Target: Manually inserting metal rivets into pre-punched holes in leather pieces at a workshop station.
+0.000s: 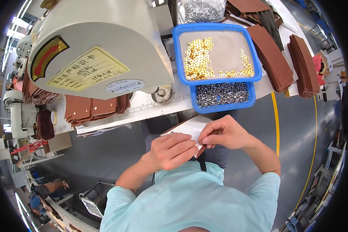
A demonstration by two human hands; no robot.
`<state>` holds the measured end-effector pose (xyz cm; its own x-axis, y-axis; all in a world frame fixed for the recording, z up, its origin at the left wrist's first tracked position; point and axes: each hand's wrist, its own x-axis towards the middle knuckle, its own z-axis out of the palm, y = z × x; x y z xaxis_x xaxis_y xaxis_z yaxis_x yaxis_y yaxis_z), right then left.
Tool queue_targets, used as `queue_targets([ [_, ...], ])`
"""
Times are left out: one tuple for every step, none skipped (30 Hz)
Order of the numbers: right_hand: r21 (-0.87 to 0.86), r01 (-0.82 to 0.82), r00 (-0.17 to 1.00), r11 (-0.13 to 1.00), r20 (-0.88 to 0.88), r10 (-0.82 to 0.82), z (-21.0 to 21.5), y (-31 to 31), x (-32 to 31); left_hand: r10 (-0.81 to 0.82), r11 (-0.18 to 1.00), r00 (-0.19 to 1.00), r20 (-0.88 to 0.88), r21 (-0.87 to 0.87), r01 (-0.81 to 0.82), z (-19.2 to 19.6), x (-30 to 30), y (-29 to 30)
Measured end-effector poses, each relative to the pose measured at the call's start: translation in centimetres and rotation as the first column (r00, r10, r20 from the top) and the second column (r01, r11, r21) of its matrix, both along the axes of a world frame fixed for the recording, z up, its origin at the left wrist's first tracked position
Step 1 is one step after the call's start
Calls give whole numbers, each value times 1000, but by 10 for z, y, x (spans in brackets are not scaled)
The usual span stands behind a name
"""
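Observation:
A flat piece [191, 125], white on its upper face with a brown edge, is held close to my chest in both hands. My left hand [173, 150] grips its near left side with curled fingers. My right hand [224, 133] pinches its right edge between thumb and fingertips. Part of the piece is hidden under my hands. Just beyond it stands a blue tray [217, 81] with several small gold rings, stacked over a second blue tray [223, 105] full of small dark metal parts.
A large cream machine housing [100, 46] with a yellow label fills the upper left. Stacks of brown leather pieces lie on the left [91, 108] and right [272, 58] of the white worktable [150, 106]. A clear bag of silver parts [202, 10] sits behind the trays. The floor is grey with yellow lines.

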<state>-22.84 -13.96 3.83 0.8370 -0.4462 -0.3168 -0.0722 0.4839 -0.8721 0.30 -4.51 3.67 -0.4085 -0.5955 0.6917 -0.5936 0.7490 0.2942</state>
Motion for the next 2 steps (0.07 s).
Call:
queue_targets([
  [18,-36,999,999,15,36,-1,0,-1,-21,1000,1000,11,-15,21,0,0,1],
  [35,-76,997,997,31,74,-3,-3,-1,-18,1000,1000,3,-15,19,-2,-1,3],
])
